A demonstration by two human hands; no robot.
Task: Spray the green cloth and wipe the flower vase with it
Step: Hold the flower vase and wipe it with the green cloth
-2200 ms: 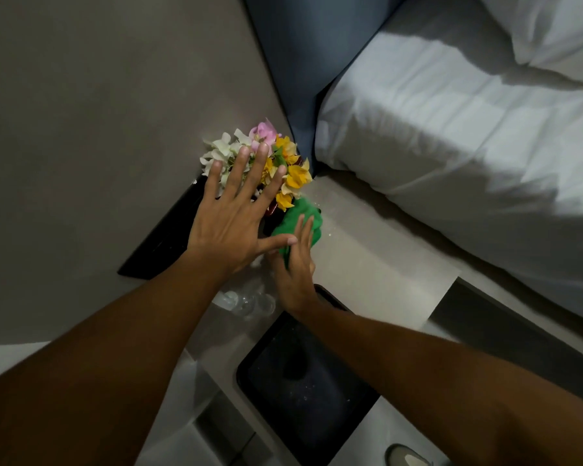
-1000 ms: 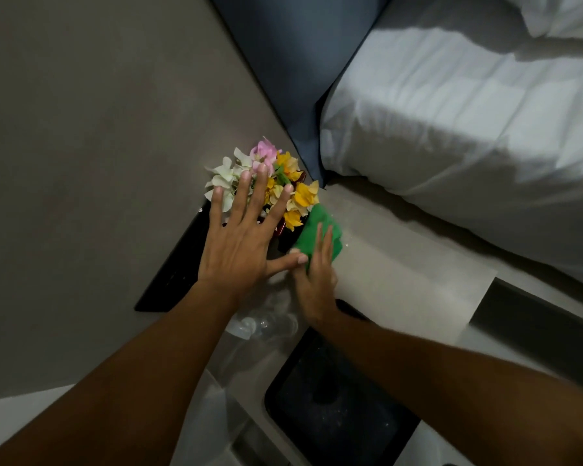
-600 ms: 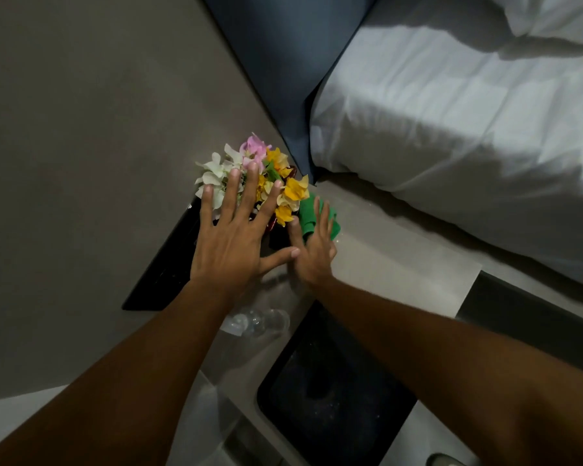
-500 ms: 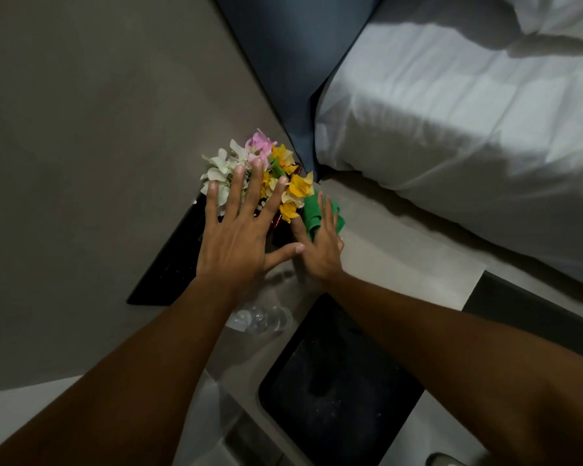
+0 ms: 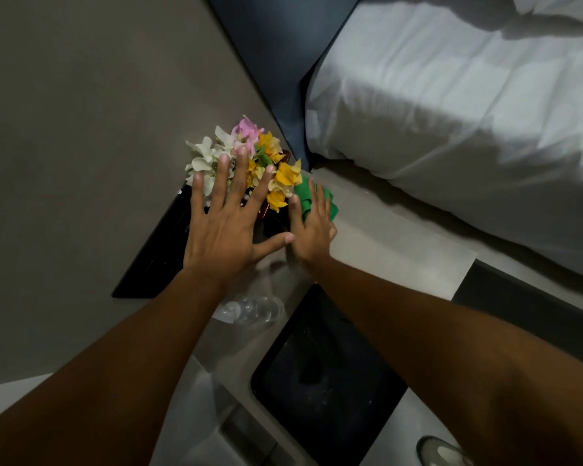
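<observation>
the left hand is spread flat with all fingers splayed, palm down over the bunch of white, pink and yellow flowers, grasping nothing; its fingertips lie across the blooms and its thumb points toward the other hand. the right hand presses the green cloth against the side of the flower vase, fingers laid fairly flat over the cloth rather than curled round it, so the cloth is pinned between palm and vase; only a bunched green fold shows past the fingertips. the vase itself is dark and mostly hidden under the flowers and both hands. it stands at the far corner of the pale bedside surface, close to the grey wall and the blue headboard panel. a clear bottle lies on the same surface just below the left wrist. a black tray sits toward the near edge, under the right forearm. white bedding fills the right side.
</observation>
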